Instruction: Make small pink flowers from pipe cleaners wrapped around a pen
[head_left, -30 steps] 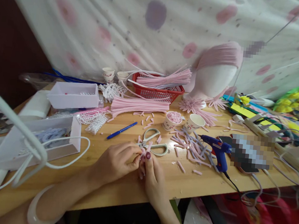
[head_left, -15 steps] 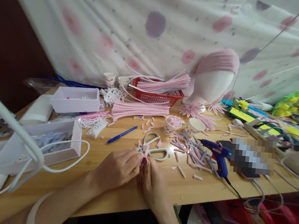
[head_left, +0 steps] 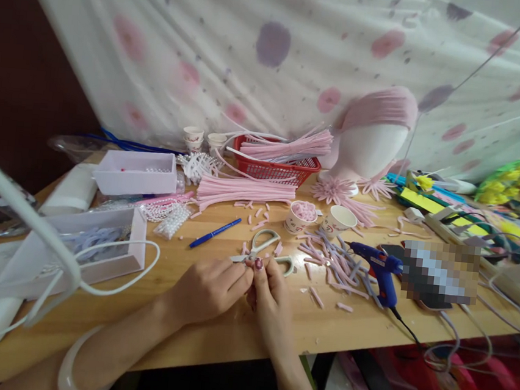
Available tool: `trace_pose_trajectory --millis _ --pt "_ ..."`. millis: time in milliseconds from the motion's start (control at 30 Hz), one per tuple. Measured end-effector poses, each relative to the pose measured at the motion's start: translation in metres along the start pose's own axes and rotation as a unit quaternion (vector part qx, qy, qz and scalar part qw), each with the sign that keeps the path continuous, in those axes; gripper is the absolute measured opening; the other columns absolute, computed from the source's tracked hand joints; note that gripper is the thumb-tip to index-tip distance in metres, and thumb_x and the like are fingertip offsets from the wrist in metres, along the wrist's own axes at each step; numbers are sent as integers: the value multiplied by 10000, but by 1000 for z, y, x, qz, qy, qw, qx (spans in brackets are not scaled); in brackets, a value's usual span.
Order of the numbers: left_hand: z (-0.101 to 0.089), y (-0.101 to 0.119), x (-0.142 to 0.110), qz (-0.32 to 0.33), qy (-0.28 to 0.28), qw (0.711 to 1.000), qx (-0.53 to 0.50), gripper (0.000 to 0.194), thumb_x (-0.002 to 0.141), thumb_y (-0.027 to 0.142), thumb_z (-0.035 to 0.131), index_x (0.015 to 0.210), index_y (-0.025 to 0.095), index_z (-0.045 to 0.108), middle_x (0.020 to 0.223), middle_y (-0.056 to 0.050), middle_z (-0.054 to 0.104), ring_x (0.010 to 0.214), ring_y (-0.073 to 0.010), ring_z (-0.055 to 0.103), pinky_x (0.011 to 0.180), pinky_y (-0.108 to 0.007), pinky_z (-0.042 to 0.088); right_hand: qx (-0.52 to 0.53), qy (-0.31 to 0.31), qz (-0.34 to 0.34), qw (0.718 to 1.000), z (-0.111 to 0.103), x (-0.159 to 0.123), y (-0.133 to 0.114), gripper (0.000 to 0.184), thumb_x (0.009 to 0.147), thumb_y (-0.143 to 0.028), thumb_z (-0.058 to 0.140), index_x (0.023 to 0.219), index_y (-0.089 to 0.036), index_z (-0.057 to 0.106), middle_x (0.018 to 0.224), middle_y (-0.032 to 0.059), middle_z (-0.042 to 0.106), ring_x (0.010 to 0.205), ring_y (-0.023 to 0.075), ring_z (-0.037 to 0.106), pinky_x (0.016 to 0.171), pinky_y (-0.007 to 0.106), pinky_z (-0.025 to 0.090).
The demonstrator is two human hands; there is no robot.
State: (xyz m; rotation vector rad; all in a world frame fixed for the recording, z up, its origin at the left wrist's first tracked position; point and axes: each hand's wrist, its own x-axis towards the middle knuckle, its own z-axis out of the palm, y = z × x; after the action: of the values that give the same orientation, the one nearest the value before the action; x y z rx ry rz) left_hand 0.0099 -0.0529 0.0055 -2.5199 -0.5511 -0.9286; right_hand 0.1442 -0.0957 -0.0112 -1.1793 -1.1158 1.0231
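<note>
My left hand (head_left: 212, 285) and my right hand (head_left: 271, 297) meet above the table's front part, both closed, thumbs and fingertips pinched together. A short pink pipe cleaner piece showed between these fingertips in the earlier view; the fingers now cover it. Right behind them lie scissors (head_left: 265, 240) with pale handles, partly hidden by my hands. Short pink offcuts (head_left: 257, 225) are scattered beyond the scissors. To the right is a loose pile of cut pink and grey pipe cleaner pieces (head_left: 334, 263). A paper cup (head_left: 300, 225) filled with pink pieces stands beside another paper cup (head_left: 339, 222).
A blue pen (head_left: 214, 233) and white trays (head_left: 137, 257) lie to the left, with a white cable (head_left: 117, 294) looping in front. Right are a blue glue gun (head_left: 375, 267) and a phone (head_left: 417, 284). Behind stand a red basket (head_left: 274, 172) and a mannequin head (head_left: 372, 147).
The pink piece that stuck up between my fingertips is now out of sight. My right hand has shifted up slightly, its thumb now on top, covering more of the scissors.
</note>
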Motion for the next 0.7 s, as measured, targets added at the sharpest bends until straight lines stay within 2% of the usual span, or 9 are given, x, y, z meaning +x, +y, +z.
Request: trace_pose_trajectory --millis 167,300,433,500,533,567,600,700 --pt "-1 3 1 24 4 1000 10 191 951 110 417 870 137 588 633 3 613 567 -145 590 506 -271 414 11 13 -6 1000 -2 0 0 364 929 -508 471 720 -212 439 649 -32 447 575 120 410 540 240 353" --pt "1 5 1 15 11 1000 -2 222 948 110 401 817 156 575 610 7 585 543 -145 560 485 -268 396 -67 32 -61 995 -2 -1 3 337 969 -459 401 735 -218 435 636 -31 465 556 128 420 538 251 351" --pt "3 9 2 -70 4 991 -117 254 952 158 378 793 166 576 641 -14 606 576 -146 567 521 -253 427 -117 47 -84 988 -2 -1 7 289 990 -379 367 755 -222 423 649 -27 469 558 130 419 543 256 343" --pt "3 10 4 -151 -12 963 -225 260 938 171 393 732 175 552 633 -6 583 576 -133 552 539 -238 435 -129 53 -89 986 -2 -1 8 271 992 -356 364 765 -222 426 641 -25 479 545 130 421 536 258 337" --pt "2 10 5 -202 -26 935 -290 257 926 179 408 702 179 535 619 5 559 557 -121 533 527 -228 431 -135 55 -91 985 -2 -1 8 265 991 -348 369 766 -222 429 632 -25 483 532 129 420 527 259 330" --pt "3 10 6 -260 -44 894 -363 252 917 197 419 687 182 520 591 21 527 519 -109 506 497 -217 420 -143 58 -95 983 -2 -1 7 259 988 -340 378 764 -221 431 621 -26 485 519 128 419 519 260 323" --pt "3 10 7 -319 -67 837 -440 246 911 226 424 684 185 510 551 41 485 465 -96 466 453 -206 403 -153 63 -101 981 -2 0 7 255 984 -332 390 758 -222 431 610 -28 488 509 128 421 515 262 315" --pt "5 5 8 -448 -122 615 -638 228 886 303 436 704 185 509 476 87 375 344 -65 315 321 -174 341 -180 65 -116 975 -3 2 6 261 980 -306 404 733 -224 425 601 -26 506 517 132 461 530 267 325"
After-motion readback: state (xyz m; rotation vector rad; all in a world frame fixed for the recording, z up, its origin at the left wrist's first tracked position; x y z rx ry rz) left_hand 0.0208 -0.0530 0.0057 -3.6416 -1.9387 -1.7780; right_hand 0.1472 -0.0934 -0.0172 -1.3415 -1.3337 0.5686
